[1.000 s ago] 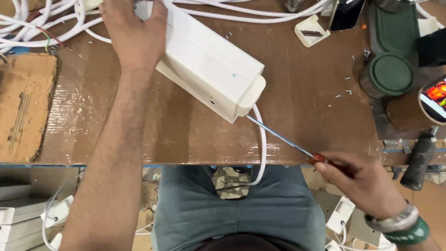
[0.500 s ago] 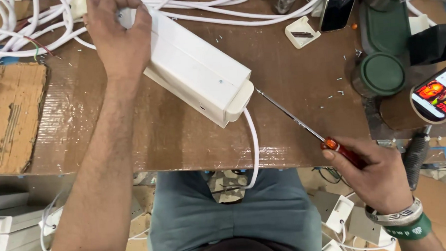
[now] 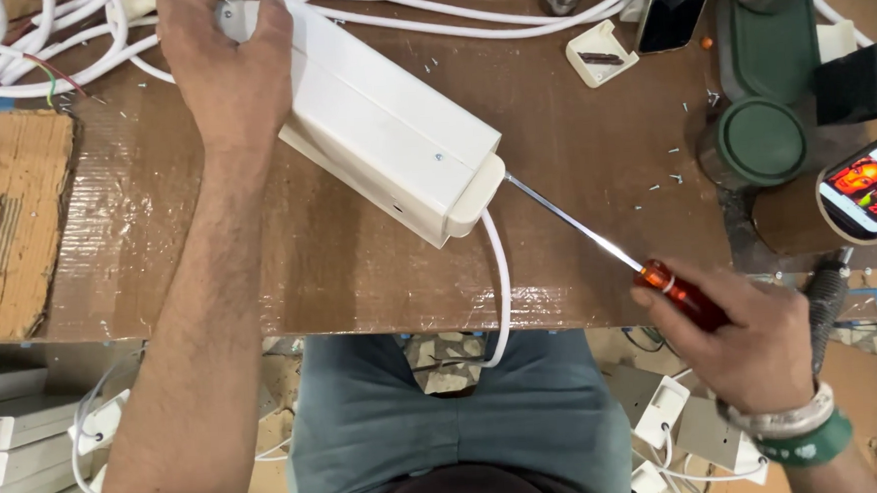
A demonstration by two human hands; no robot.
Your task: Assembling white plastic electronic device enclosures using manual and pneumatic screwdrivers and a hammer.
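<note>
Left hand (image 3: pixel 229 73) is clamping down on the far end of the white box (image 3: pixel 389 130), which is lying diagonally on the table (image 3: pixel 578 270), near end pointing down-right. Right hand (image 3: pixel 748 336) is gripping the red-handled screwdriver (image 3: pixel 606 249) below-right of the box, tip touching that near end; right of the box is cluttered, below it is the table edge.

Workbench and the clutter around it, seen from above.

A brown table (image 3: pixel 576 240) with a taped, glossy top fills most of the view, dotted with tiny screws near its right side. A slab of cardboard (image 3: pixel 14 221) lies at its left edge, and white cables (image 3: pixel 16 48) pile along the far side. A dark green round lid (image 3: pixel 757 142) and a phone (image 3: pixel 870 193) with a lit screen sit at the right. Below the table edge, white boxes (image 3: pixel 9 457) stack on the floor at left, and small white plastic parts (image 3: pixel 663 414) lie at right. Light is even and bright.
</note>
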